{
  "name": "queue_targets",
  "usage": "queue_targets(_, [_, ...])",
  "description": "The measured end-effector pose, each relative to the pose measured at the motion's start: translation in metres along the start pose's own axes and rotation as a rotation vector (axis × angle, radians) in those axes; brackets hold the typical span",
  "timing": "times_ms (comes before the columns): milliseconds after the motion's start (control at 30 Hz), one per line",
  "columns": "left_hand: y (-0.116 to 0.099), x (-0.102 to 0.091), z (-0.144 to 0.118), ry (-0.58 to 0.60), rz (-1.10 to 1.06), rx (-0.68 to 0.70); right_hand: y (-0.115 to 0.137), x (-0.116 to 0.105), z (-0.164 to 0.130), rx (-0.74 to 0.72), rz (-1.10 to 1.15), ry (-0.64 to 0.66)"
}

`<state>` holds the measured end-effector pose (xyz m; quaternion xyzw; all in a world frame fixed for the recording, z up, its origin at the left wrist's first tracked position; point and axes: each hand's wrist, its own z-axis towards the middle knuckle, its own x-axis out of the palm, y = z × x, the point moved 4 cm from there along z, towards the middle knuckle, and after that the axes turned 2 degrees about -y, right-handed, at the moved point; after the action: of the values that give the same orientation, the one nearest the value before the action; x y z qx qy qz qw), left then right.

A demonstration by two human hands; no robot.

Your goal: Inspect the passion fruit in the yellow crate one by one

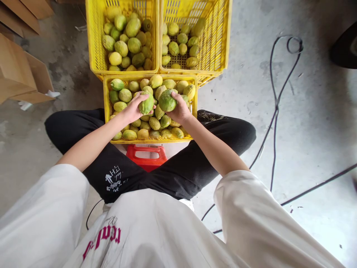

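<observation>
A mottled green, oval fruit [146, 103] is in my left hand [134, 108], its fingers curled around the side and underneath. My right hand [180, 109] grips a second, darker green fruit [167, 100] from its right side, thumb on top. The two fruits are held a small gap apart, above a low yellow plastic crate [106, 108] between my knees. Many similar yellow-green fruits [154, 123] fill that crate. My hands and the held fruits hide some of those in the middle.
Beyond it stand two more yellow crates, the left one [95, 44] holding many fruits and the right one [213, 44] fewer. A red plastic stool [149, 161] shows between my legs. Cardboard boxes [19, 67] lie at left; a black cable [275, 108] loops across the concrete floor.
</observation>
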<state>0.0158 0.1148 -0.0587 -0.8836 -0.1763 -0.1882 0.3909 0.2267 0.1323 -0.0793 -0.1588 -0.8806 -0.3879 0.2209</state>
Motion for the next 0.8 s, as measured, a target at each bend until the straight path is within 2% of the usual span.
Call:
queue_targets(100, [-0.001, 0.002, -0.003, 0.003, 0.009, 0.046, -0.001, -0.001, -0.003, 0.043, -0.013, 0.000])
queue_targets(267, [-0.007, 0.012, -0.010, -0.030, 0.039, -0.006, -0.002, 0.006, -0.008, 0.092, 0.005, 0.065])
queue_targets(433, [-0.014, 0.021, -0.015, -0.087, -0.106, -0.042, -0.002, 0.006, -0.005, 0.093, 0.010, 0.045])
queue_targets(600, [-0.007, 0.012, -0.005, -0.070, -0.090, -0.036, 0.003, 0.000, -0.005, 0.018, 0.004, 0.006])
queue_targets(800, [-0.002, 0.004, -0.001, -0.039, -0.059, 0.018, 0.004, 0.007, -0.007, 0.045, -0.013, 0.049])
